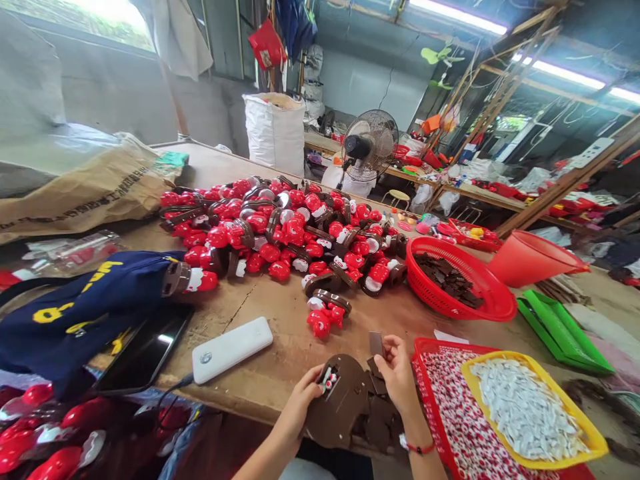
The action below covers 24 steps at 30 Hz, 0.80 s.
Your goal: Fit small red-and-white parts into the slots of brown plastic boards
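Observation:
My left hand point(305, 399) grips the edge of a round brown plastic base point(336, 412), held tilted at the table's front edge. In its rectangular opening sit small red and white pieces point(330, 380). Pinched between the thumb and fingers of my right hand point(397, 373) is a small flat brown plastic plate point(376, 343). Below that hand lie several more loose brown plates point(383, 421), partly hidden by the base and my wrist. Just beyond, a red and brown toy figure point(326, 312) lies on the table.
A large pile of red toys point(285, 233) covers the middle of the table. At right stand a red basket point(493, 310) of brown plates, a red tray point(425, 347) of small pieces and a yellow tray point(597, 443) of white ones. A white power bank point(233, 350) and phone point(145, 350) lie left.

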### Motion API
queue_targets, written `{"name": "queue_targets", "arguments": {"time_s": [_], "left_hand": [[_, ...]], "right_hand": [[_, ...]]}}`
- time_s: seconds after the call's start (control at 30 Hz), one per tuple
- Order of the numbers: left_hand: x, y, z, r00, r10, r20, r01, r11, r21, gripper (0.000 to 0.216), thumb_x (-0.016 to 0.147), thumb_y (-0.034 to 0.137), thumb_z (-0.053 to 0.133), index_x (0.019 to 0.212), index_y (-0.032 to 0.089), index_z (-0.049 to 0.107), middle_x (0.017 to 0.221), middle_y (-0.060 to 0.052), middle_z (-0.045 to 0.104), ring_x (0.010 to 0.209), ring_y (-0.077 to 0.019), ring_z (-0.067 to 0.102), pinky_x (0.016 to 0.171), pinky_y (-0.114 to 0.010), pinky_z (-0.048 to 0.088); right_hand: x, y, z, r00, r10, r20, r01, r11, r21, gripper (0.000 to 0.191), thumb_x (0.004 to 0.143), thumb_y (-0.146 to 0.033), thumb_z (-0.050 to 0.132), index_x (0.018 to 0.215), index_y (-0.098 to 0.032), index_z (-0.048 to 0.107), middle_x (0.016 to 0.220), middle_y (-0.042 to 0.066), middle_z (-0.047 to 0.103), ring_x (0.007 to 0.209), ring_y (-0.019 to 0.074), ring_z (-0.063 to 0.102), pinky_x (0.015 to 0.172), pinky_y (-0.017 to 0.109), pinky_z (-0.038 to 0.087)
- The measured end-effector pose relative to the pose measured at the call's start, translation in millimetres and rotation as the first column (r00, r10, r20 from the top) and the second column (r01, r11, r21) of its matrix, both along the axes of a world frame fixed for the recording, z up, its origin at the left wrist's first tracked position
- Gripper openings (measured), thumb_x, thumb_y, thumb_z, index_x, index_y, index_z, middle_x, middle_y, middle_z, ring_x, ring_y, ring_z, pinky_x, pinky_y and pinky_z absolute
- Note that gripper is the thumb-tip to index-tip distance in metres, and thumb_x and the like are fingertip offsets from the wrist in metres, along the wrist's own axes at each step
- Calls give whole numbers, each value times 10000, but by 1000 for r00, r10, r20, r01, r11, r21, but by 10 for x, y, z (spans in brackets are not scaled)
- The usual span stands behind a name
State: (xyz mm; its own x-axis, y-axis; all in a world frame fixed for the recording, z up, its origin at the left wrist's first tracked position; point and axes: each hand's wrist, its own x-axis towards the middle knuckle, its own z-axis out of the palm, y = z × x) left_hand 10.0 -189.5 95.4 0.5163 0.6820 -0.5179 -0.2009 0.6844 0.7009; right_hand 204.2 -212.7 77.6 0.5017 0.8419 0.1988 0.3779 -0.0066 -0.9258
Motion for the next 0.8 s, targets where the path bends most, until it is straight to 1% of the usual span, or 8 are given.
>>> {"name": "queue_targets", "arguments": {"time_s": [0.1,0.17,0.23,0.33,0.47,0.63,0.7,0.8], "left_hand": [[45,-46,-9,999,-47,5,46,994,97,391,592,193,478,966,196,591,1004,-10,626,919,-194,532,786,-280,383],[52,-66,-20,999,-47,-17,48,990,134,379,576,199,507,942,198,604,1035,-17,616,997,-217,499,862,-305,349],[45,-79,-38,998,-52,-41,58,984,170,381,567,210,534,940,196,609,1056,-29,606,1039,-233,473,908,-326,320],[24,-98,-68,997,-53,-55,64,975,212,385,582,236,553,961,204,607,1101,-34,581,1086,-242,440,949,-342,289],[1,-144,-107,998,-19,-53,31,974,225,368,623,276,556,984,219,595,1114,-28,572,1138,-238,398,968,-338,277],[-9,-175,-167,1000,-3,-14,6,971,239,419,617,353,614,1010,211,589,1189,-47,524,1173,-263,360,994,-352,254],[-7,-169,-186,1000,18,4,-18,973,229,459,587,384,648,1007,205,593,1201,-57,517,1191,-271,339,1007,-358,240],[-8,-157,-207,998,62,16,-64,982,179,505,526,417,691,975,203,605,1170,-61,548,1205,-282,323,1017,-367,239]], "right_hand": [[-103,-74,354,975,215,47,-216,976,4,165,718,-204,473,880,-176,489,785,14,537,720,107,530,654,209,433],[-181,-102,530,901,420,111,-412,907,-87,107,747,-161,450,779,-174,551,761,6,527,722,97,517,660,194,411],[-267,-121,610,828,547,121,-523,833,-181,166,770,-129,426,729,-173,581,750,1,512,694,84,505,638,183,396],[-407,-141,586,828,540,153,-497,832,-248,200,778,-90,414,736,-173,591,757,0,506,683,79,495,621,178,381],[-549,-140,503,830,516,214,-467,851,-242,210,782,-66,402,739,-161,585,757,5,536,714,88,503,646,186,379],[-603,-102,491,788,550,276,-498,834,-240,241,787,-58,364,722,-159,573,731,0,559,694,87,506,634,185,384],[-625,-92,469,753,543,371,-493,840,-227,246,788,-62,352,741,-160,572,733,8,559,696,97,498,629,195,380],[-691,-88,370,692,432,578,-441,887,-135,241,800,-93,330,797,-166,559,744,27,562,709,125,478,639,234,369]]}}
